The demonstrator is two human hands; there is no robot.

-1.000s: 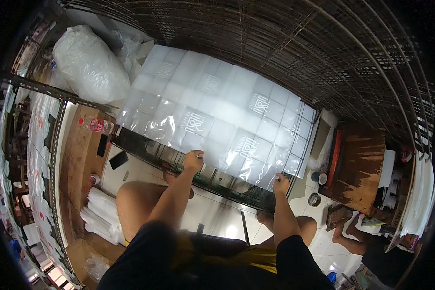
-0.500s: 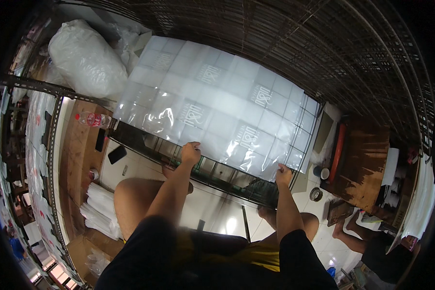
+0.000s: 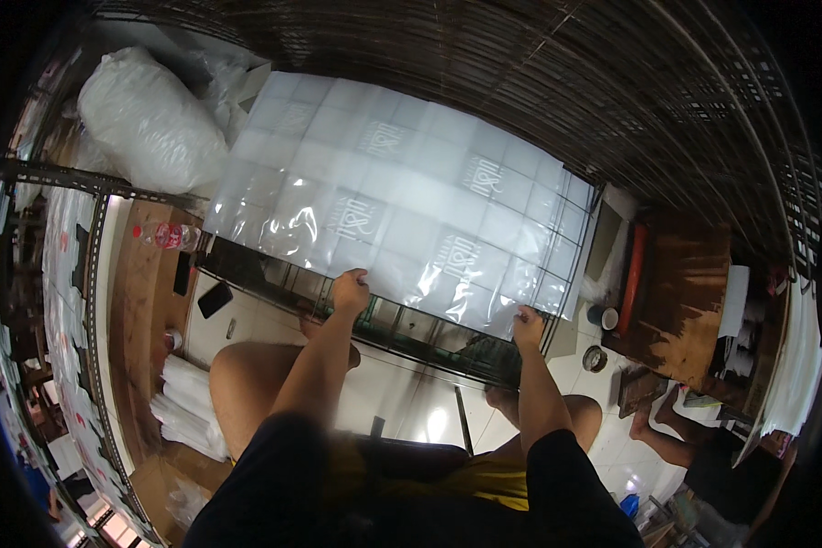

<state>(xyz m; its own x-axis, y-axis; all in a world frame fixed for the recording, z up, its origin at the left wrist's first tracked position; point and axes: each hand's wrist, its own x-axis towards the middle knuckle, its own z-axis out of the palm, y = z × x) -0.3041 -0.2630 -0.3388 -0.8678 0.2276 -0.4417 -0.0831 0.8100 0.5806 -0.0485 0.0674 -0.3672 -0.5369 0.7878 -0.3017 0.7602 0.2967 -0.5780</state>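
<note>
A wide, translucent plastic sheet (image 3: 384,187) with white printed marks lies spread over a dark wire rack (image 3: 571,233), whose grid shows through it. At the sheet's near edge, left of the middle, my left hand (image 3: 351,294) is closed with the fingertips pinched on the plastic. Further right along that edge, my right hand (image 3: 527,329) pinches the sheet near its near right corner. Shiny creases run through the plastic between and beside the hands. Whether one layer or several is gripped cannot be made out.
Stacked wire racks (image 3: 630,100) rise behind the sheet. A stuffed white plastic bag (image 3: 151,123) sits far left, above a bottle (image 3: 166,237) and a phone (image 3: 215,300). At right are a worn wooden board (image 3: 690,301), a cup (image 3: 603,317) and another person's legs (image 3: 664,427).
The whole view has shifted slightly, so most things appear a little further left. Both hands keep their pinch on the sheet's near edge.
</note>
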